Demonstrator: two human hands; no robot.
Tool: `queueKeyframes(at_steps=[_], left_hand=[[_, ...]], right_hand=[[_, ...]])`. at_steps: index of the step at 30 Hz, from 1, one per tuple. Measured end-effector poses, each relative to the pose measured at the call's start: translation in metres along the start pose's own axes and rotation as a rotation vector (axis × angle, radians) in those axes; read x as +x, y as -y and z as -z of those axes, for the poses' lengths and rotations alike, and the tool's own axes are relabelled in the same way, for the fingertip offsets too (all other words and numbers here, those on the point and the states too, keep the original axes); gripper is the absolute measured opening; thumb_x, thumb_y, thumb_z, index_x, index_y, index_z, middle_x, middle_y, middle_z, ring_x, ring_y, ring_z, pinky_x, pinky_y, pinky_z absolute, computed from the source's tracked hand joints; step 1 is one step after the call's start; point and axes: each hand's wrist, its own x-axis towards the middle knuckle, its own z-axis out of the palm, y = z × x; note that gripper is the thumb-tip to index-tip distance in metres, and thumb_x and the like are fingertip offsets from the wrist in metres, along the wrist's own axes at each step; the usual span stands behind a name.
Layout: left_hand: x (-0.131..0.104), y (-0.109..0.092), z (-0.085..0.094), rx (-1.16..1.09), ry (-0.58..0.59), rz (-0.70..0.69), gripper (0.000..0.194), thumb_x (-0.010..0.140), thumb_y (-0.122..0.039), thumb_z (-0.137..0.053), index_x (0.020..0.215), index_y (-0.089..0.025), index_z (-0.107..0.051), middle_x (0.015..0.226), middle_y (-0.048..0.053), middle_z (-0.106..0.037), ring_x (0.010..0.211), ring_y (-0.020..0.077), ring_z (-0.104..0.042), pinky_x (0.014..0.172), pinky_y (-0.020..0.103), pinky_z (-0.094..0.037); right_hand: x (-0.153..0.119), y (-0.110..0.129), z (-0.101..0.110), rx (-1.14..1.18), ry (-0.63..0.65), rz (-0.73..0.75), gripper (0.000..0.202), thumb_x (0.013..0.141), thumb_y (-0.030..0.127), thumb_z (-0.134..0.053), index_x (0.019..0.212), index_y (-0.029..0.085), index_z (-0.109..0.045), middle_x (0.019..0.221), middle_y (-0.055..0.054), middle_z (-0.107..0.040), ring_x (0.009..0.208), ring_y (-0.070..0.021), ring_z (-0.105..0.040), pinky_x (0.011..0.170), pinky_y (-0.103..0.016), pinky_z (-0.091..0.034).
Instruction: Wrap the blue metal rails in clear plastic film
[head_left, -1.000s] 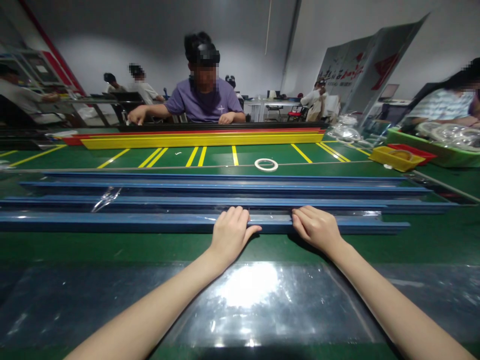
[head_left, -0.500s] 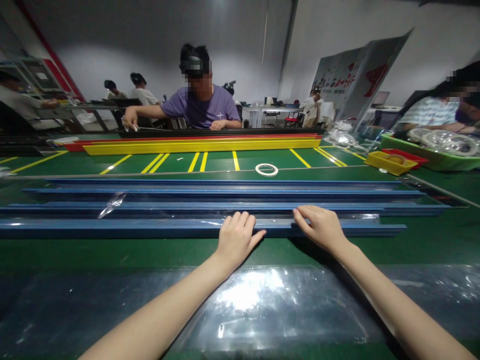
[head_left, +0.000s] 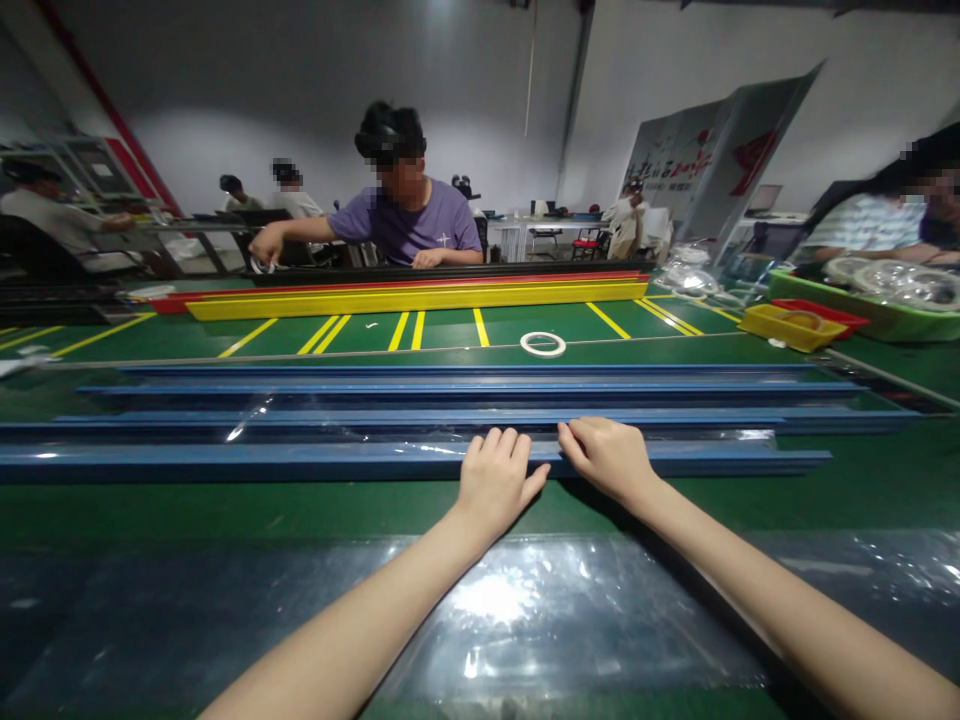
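A green work table (head_left: 675, 490) with yellow lines fills the view in a hall with grey walls. Several long blue rails lie side by side across it; the nearest blue rail (head_left: 225, 462) is the landmark here. The left hand (head_left: 497, 480) lies flat over the rail's top, fingers bent over its upper edge, thumb spread against its near face. The right hand (head_left: 606, 458) sits just beside it, its fingertips pinching at the clear film (head_left: 420, 447) along the rail's top. A tape ring (head_left: 542, 344) lies beyond the rail. Farther beyond, a person in a purple shirt (head_left: 409, 222) sits behind yellow and red strips (head_left: 420, 296). A glossy plastic sheet (head_left: 495, 610) lies in front of the rail.
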Motion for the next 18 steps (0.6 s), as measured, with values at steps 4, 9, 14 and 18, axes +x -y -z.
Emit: queueKeyframes(at_steps=[4,9,14,18], left_hand=[[-0.0005,0.0000,-0.0005,0.001,-0.002,-0.014,0.027,0.081,-0.043,-0.043,0.079,-0.018,-0.052,0.077,0.004,-0.054,0.076,0.0198,-0.048,0.062,0.032,-0.031],[-0.0003,0.0005,-0.0007,-0.001,-0.012,-0.015,0.027,0.082,-0.042,-0.043,0.079,-0.017,-0.052,0.077,0.004,-0.054,0.076,0.0196,-0.048,0.063,0.032,-0.031],[-0.0019,0.0019,-0.0001,0.003,-0.010,-0.029,0.024,0.081,-0.040,-0.045,0.083,-0.017,-0.052,0.079,0.004,-0.054,0.076,0.0192,-0.048,0.063,0.032,-0.031],[-0.0042,0.0024,0.0006,0.032,-0.007,-0.047,0.026,0.080,-0.040,-0.047,0.091,-0.017,-0.052,0.084,0.004,-0.055,0.078,0.0196,-0.048,0.064,0.032,-0.032]], right_hand=[[-0.0024,-0.0018,-0.0059,-0.008,-0.068,0.034,0.044,0.085,0.033,-0.030,0.053,0.016,-0.055,0.052,-0.003,-0.057,0.049,-0.0097,-0.049,0.046,-0.025,-0.018],[-0.0007,-0.0031,-0.0070,-0.038,-0.025,0.086,0.043,0.084,0.034,-0.030,0.057,0.016,-0.059,0.053,-0.004,-0.058,0.049,-0.0107,-0.050,0.047,-0.025,-0.019],[0.0030,-0.0012,-0.0052,-0.061,0.035,0.048,0.043,0.083,0.030,-0.031,0.056,0.017,-0.061,0.054,-0.005,-0.061,0.047,-0.0113,-0.051,0.046,-0.025,-0.019],[0.0011,-0.0058,-0.0033,-0.079,0.057,0.019,0.044,0.082,0.027,-0.030,0.054,0.017,-0.061,0.054,-0.005,-0.062,0.046,-0.0119,-0.052,0.045,-0.025,-0.020]])
